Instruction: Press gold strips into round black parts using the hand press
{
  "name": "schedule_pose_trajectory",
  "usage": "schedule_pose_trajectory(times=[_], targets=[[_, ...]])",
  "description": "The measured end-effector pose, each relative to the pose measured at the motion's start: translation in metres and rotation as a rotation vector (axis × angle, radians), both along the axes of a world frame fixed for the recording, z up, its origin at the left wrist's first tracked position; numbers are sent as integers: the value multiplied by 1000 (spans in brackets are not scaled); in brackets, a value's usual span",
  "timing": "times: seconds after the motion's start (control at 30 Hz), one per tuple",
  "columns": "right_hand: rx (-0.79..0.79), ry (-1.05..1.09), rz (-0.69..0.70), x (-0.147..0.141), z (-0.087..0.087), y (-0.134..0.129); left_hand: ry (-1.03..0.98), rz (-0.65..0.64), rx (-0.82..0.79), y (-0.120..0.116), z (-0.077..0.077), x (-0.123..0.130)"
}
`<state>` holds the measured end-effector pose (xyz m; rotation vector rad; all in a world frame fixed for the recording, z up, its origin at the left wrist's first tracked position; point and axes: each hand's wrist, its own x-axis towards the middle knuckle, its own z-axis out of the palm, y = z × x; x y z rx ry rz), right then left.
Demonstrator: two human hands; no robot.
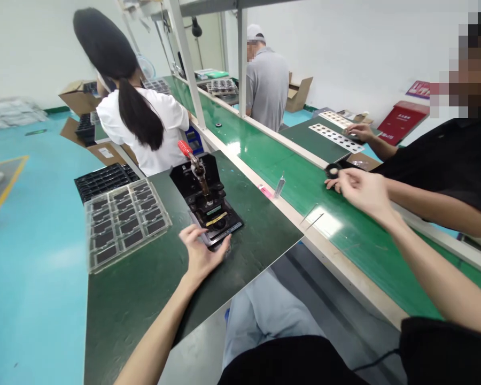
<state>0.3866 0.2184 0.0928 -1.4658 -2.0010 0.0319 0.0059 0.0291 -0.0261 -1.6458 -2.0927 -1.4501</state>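
1. The left hand (202,256) is at the near end of the black clamp (209,203), its thumb and fingers spread around the base; whether they grip it, I cannot tell.
2. The clamp stands on the dark green tabletop (144,299), its red handle (185,148) pointing up.
3. The right hand (364,192) reaches over the green belt (260,155), thumb and fingers pinched on a black round part (333,170).
4. A co-worker's fingers (332,185) show just beneath that part.
5. Left of the clamp, a clear tray (130,247) of dark pieces lies on the tabletop.
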Motion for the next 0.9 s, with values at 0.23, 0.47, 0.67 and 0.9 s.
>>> schedule_pose_trajectory(times=[0.23, 0.47, 0.67, 0.9], targets=[[-30, 648, -98, -59, -52, -156, -171, -712, -384, -9, 18, 36], [-547, 836, 265, -191, -120, -177, -508, -672, -501, -4, 17, 26], [-608, 774, 416, -179, -123, -166, -289, -540, -500, -2, 6, 15], [-599, 784, 407, -145, -106, -131, 186, -649, -425, -7, -1, 22]])
